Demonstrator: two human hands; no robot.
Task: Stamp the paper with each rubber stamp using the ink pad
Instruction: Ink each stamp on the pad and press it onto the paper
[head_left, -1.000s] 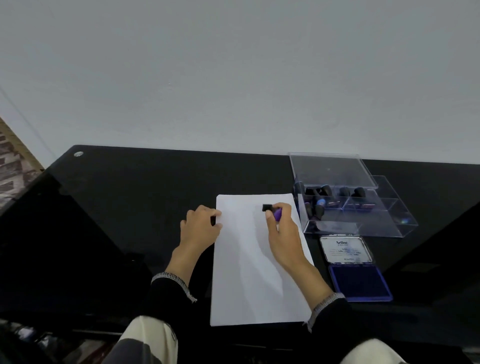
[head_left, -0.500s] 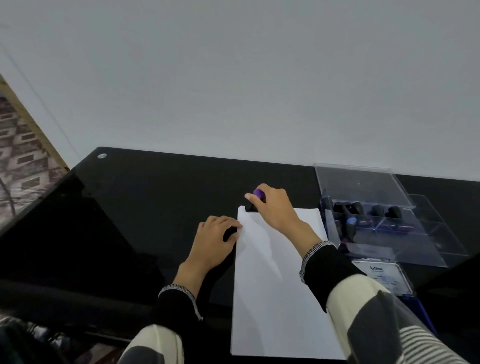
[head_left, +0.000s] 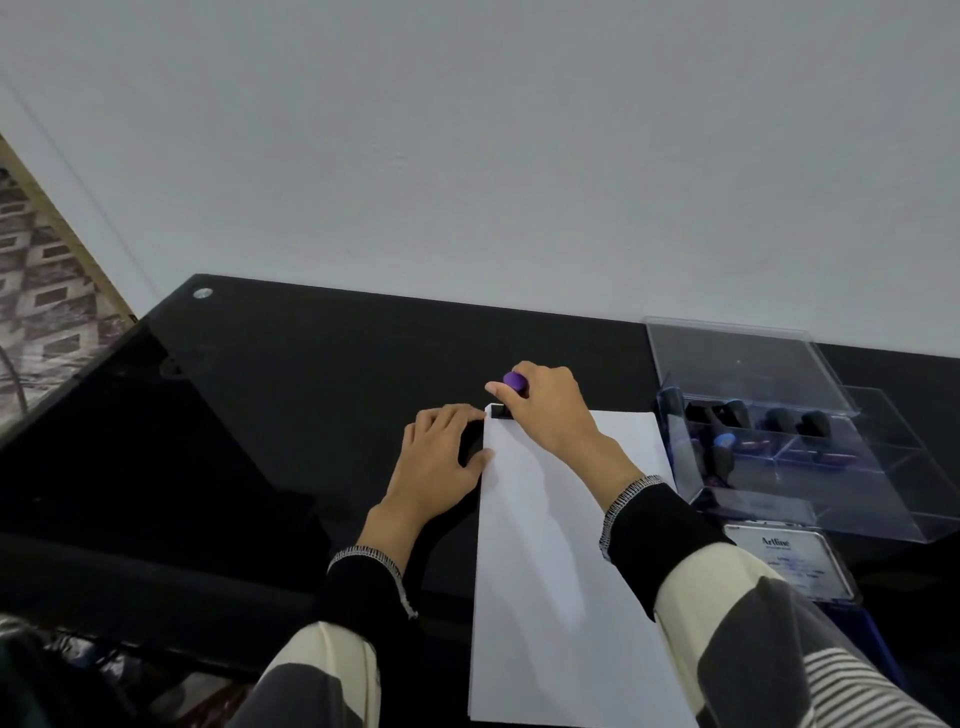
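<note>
- The white paper (head_left: 561, 545) lies lengthwise on the black counter (head_left: 291, 395), its near end toward the person; no printed mark shows on the bare sheet.
- Just right of the paper, the ink pad (head_left: 792, 564) sits with its labelled lid up, partly hidden behind the right sleeve.
- The left hand (head_left: 441, 462) rests on the counter, fingers loosely bent, with fingertips and thumb touching the paper's left edge to steady it; it holds nothing.
- The right hand (head_left: 545, 410) grips a purple-topped stamp (head_left: 511, 395), whose black base is down at the paper's far left corner.
- This looks like the pressing step for this stamp.
- Next calls for a straight lift without sliding, so the print does not smear.
- Farther right, a clear box (head_left: 779, 441), lid open, holds the other stamps (head_left: 724, 447) in compartments, apparently still to be used.
</note>
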